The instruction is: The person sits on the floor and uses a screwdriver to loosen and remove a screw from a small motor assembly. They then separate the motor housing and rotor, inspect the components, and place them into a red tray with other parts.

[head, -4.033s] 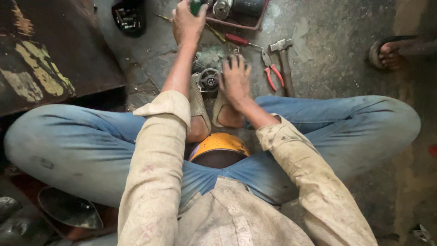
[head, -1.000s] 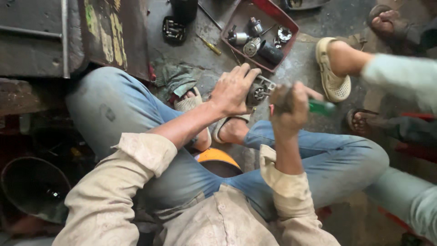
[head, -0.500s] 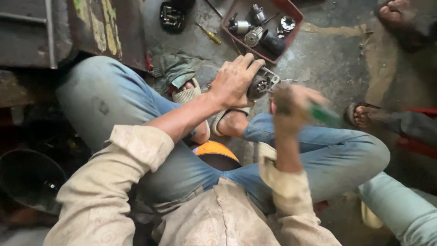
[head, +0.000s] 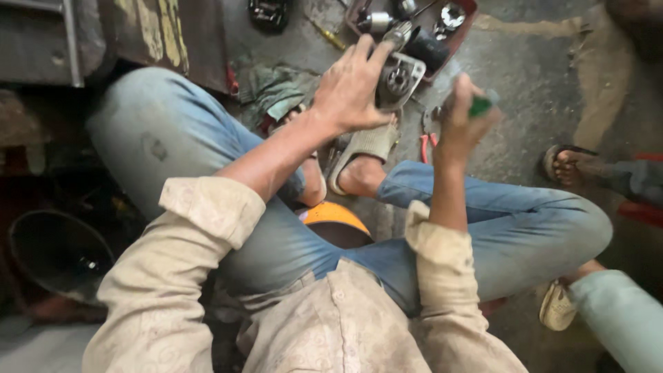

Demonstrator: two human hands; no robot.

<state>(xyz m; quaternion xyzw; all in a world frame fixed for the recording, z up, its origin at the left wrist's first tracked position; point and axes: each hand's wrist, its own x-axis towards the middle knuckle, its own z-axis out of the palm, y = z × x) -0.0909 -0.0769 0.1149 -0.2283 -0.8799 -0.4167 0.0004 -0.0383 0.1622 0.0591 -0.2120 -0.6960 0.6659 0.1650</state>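
I sit cross-legged on a concrete floor. My left hand (head: pixel 349 90) grips a grey metal gear housing (head: pixel 399 79), holding it up over my sandalled feet. My right hand (head: pixel 461 117) is raised beside it, fingers closed round a green-handled tool (head: pixel 481 106) whose tip I cannot see. The two hands are a short gap apart, the housing between them.
A red tray (head: pixel 464 27) of metal parts lies on the floor just beyond my hands. A yellow screwdriver (head: pixel 329 36), red pliers (head: pixel 427 141) and a rag (head: pixel 273 93) are close by. Another person's sandalled foot (head: pixel 570 166) is at right; a dark bowl (head: pixel 59 252) at left.
The view has shifted left and down. My left hand still holds the housing; my right hand with the green tool has lifted closer to it.
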